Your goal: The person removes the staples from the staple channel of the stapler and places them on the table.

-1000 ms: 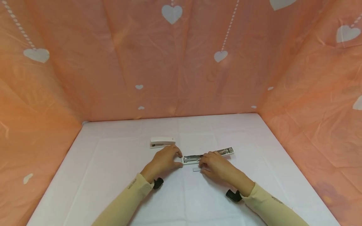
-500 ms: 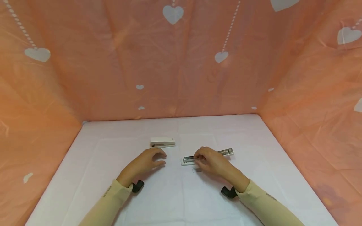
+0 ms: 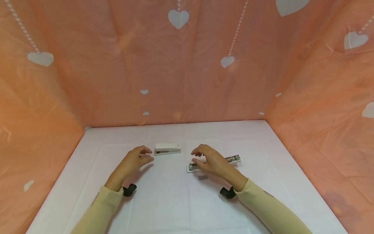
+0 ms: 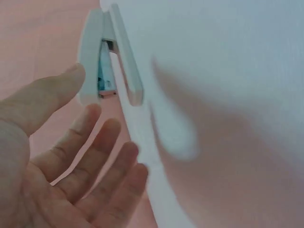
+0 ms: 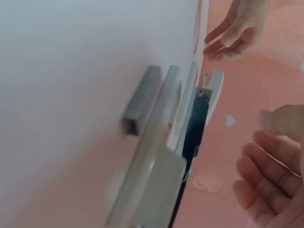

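Note:
A closed white stapler [image 3: 168, 149] stands toward the back of the white table. My left hand [image 3: 135, 160] hovers just left of it, fingers loosely bent with a gap between them and the thumb. In the left wrist view nothing lies in that hand [image 4: 90, 175], and its thumb overlaps the stapler's end. My right hand [image 3: 211, 160] is over a second stapler [image 3: 233, 159], which lies folded open and long, its metal magazine showing. The right wrist view shows this hand [image 5: 273, 171] with fingers apart, holding nothing. A short grey strip of staples [image 5: 142, 100] lies beside the opened stapler.
White cloth covers the table [image 3: 163, 201]. An orange curtain [image 3: 187, 74] with white hearts encloses its back and sides. A black wrist camera sits at each cuff.
My left hand has left the near end of the opened stapler and moved left beside the closed one. The right hand has come up off the opened stapler, its fingers spreading; both staplers stay put.

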A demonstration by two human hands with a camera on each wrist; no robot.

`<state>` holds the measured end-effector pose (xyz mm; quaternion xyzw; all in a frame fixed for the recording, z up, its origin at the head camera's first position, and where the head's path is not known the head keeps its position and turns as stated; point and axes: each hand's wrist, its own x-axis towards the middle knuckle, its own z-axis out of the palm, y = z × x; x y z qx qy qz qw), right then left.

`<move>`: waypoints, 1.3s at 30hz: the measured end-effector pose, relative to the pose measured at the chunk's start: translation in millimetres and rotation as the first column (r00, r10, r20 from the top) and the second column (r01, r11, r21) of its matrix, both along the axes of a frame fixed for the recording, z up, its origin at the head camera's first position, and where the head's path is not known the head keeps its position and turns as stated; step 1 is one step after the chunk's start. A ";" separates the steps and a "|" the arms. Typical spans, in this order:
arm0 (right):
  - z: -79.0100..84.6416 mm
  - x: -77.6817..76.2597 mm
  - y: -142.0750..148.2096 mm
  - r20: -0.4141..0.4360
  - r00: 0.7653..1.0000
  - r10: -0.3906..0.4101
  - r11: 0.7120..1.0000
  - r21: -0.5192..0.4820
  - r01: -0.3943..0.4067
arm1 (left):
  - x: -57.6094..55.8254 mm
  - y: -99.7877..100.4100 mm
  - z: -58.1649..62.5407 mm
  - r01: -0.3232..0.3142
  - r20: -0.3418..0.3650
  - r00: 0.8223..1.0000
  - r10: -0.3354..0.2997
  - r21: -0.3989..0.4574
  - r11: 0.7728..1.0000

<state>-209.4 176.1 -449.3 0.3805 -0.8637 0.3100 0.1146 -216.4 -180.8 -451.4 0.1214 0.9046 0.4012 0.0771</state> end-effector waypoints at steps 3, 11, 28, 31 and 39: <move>3.0 -6.0 -7.9 -0.016 1.000 0.008 1.000 -0.016 -0.008 | -6.9 -1.0 -2.9 -0.001 -0.040 0.999 -0.001 -0.044 0.999; 11.9 -18.4 -26.4 0.055 0.998 -0.009 1.000 -0.013 0.009 | -28.2 -4.2 -9.8 0.017 -0.074 0.997 -0.023 -0.074 0.997; 10.1 -42.9 -68.1 0.139 0.990 0.007 0.997 0.072 -0.017 | -45.2 -1.9 -20.9 0.050 -0.096 0.993 -0.065 -0.153 0.987; 10.6 -45.5 -75.8 0.178 0.984 -0.004 0.996 0.084 -0.011 | -48.2 0.1 -20.5 0.041 -0.116 0.991 -0.063 -0.183 0.982; 6.7 -54.7 -93.8 0.243 0.970 -0.021 0.994 0.108 -0.006 | -49.6 3.4 -23.7 0.010 -0.159 0.986 -0.043 -0.205 0.979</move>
